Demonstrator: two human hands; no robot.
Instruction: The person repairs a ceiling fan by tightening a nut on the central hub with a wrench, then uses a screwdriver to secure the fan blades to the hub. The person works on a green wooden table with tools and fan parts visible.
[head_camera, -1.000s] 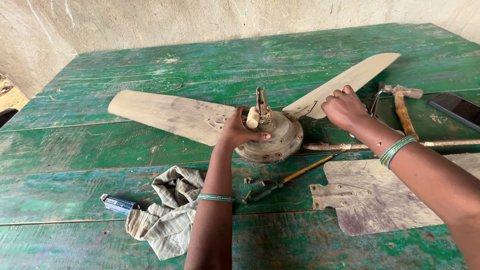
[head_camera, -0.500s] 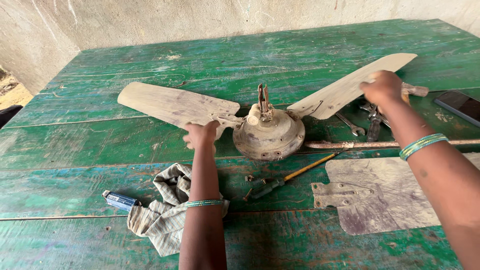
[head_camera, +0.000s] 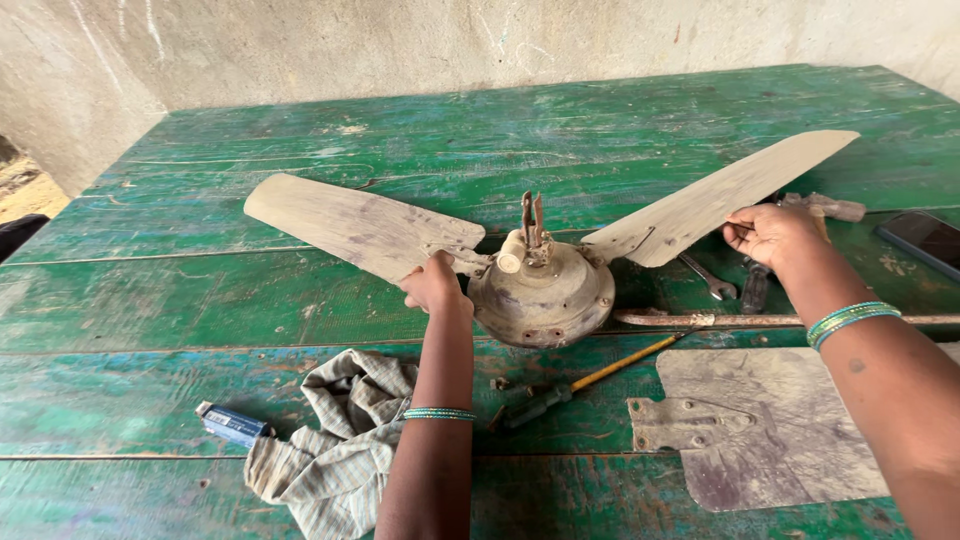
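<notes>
The old fan lies on the green desk (one blade off), the left hand gripping one blade, the right hand pinching another, steadying it.

Head camera looks steeply down, close over the green table

Crumpled cloth, small blue lighter, yellow-shafted screwdriver, spanner, dark phone, green wooden table.
</notes>
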